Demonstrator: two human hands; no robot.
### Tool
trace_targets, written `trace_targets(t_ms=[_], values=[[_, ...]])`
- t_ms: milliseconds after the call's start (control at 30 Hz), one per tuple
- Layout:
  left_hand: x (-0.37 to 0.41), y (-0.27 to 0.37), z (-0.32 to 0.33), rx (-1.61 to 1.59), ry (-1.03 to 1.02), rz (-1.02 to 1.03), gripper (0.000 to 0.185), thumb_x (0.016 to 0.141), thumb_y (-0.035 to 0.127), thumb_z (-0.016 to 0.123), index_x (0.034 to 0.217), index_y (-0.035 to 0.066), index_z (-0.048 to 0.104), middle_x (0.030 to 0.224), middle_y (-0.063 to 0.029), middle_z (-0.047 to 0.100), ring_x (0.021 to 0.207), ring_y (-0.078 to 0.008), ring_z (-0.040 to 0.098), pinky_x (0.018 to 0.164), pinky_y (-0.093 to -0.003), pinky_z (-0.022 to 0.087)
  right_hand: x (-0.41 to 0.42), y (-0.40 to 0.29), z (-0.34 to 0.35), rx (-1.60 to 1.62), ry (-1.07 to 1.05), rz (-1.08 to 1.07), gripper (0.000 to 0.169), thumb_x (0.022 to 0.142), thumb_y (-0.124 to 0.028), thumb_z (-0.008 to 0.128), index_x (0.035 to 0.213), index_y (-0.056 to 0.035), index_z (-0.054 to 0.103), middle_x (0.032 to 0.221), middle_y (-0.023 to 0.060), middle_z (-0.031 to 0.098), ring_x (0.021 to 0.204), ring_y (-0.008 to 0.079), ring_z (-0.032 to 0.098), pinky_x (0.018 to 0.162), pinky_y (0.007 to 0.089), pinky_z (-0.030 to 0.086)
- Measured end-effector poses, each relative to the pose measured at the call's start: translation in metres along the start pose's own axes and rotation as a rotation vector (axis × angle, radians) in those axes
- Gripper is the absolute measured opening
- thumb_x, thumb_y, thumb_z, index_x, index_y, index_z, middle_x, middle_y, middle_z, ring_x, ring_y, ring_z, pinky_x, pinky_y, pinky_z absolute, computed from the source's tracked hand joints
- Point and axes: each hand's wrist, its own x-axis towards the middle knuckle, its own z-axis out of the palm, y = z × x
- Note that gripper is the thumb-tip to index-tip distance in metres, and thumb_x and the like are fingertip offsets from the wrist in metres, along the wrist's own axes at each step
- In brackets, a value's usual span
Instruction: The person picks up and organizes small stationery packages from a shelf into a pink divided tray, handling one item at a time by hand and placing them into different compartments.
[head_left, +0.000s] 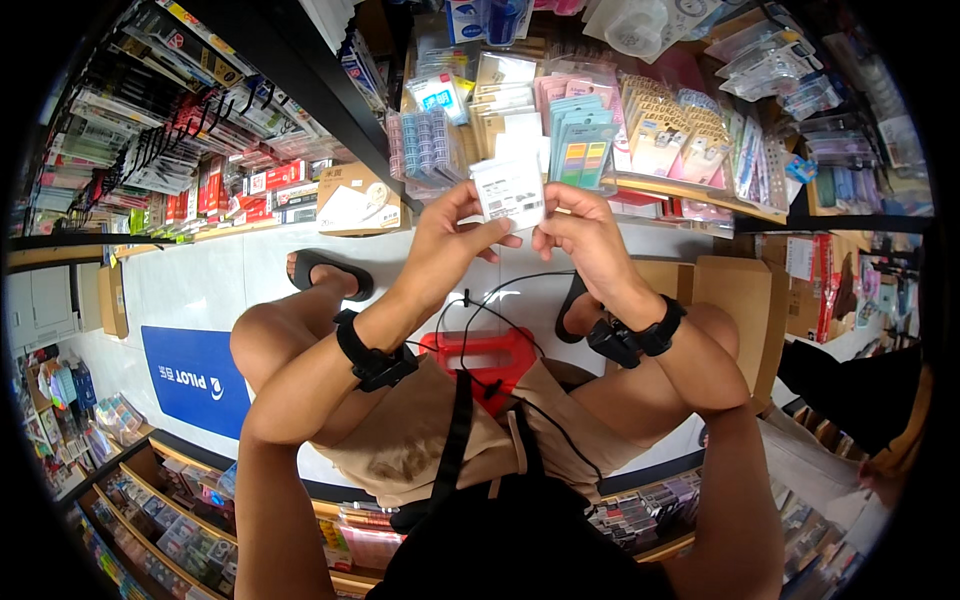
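Note:
A small flat white packet (510, 193) with a printed label and a barcode is held up in front of the shelf. My left hand (459, 229) grips its left side, thumb across the lower front. The fingers of my right hand (581, 225) pinch its right edge near the lower corner. Just beyond it stand similar pale packets (517, 139) in a row. To their right are packs of coloured sticky index tabs (583, 154); to their left, clear packs of blue and pink rolls (427, 146).
A cardboard box (739, 315) sits open on the floor at my right. Under me is a red plastic stool (480, 352), with a black cable (517, 281) running past it. A blue mat (191, 382) lies left. Another person's trouser leg (810, 457) shows at right.

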Motion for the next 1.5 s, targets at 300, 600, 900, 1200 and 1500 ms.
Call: trace_targets(t_ms=[300,600,900,1200,1500], values=[[0.005,-0.002,-0.004,-0.001,0.042,0.003,0.034,0.088,0.006,0.064,0.120,0.003,0.053,0.100,-0.0064,0.070,0.083,-0.0137,0.068,0.064,-0.0243,0.048,0.003,0.002,0.005,-0.119,0.114,-0.159,0.011,0.090,0.000,0.058,0.100,0.0046,0.059,0.085,0.0080,0.063,0.069,0.0121,0.062,0.056,0.0247,0.051],[0.005,-0.004,-0.005,-0.005,0.045,0.000,0.035,0.088,0.007,0.064,0.122,0.004,0.053,0.100,-0.0071,0.070,0.083,-0.0142,0.068,0.063,-0.0241,0.049,-0.002,0.001,0.008,-0.421,0.232,-0.249,0.007,0.087,0.001,0.065,0.092,0.0020,0.059,0.080,0.0094,0.068,0.070,0.0128,0.068,0.053,0.0226,0.052],[0.004,-0.002,-0.003,-0.031,0.039,-0.010,0.038,0.089,0.008,0.062,0.125,0.003,0.052,0.101,-0.0089,0.069,0.084,-0.0163,0.069,0.064,-0.0242,0.051,-0.001,-0.002,0.010,-0.466,0.249,-0.272,0.006,0.087,-0.001,0.065,0.088,0.0006,0.059,0.078,0.0076,0.069,0.069,0.0128,0.069,0.049,0.0232,0.051],[0.002,0.002,-0.005,-0.088,0.019,-0.063,0.039,0.089,0.010,0.060,0.126,0.004,0.051,0.102,-0.0090,0.068,0.083,-0.0167,0.069,0.064,-0.0242,0.049,-0.004,-0.006,0.014,-0.507,0.197,-0.276,0.004,0.090,0.001,0.059,0.092,-0.0009,0.056,0.080,0.0045,0.064,0.072,0.0111,0.067,0.049,0.0211,0.049],[0.007,-0.007,-0.008,-0.050,0.047,0.016,0.047,0.090,0.015,0.064,0.129,0.002,0.041,0.104,-0.0109,0.066,0.095,-0.0174,0.065,0.073,-0.0277,0.051,-0.005,0.000,0.017,-0.615,0.208,-0.493,0.008,0.084,0.003,0.064,0.090,0.0004,0.059,0.083,0.0067,0.065,0.074,0.0145,0.067,0.052,0.0243,0.052]])
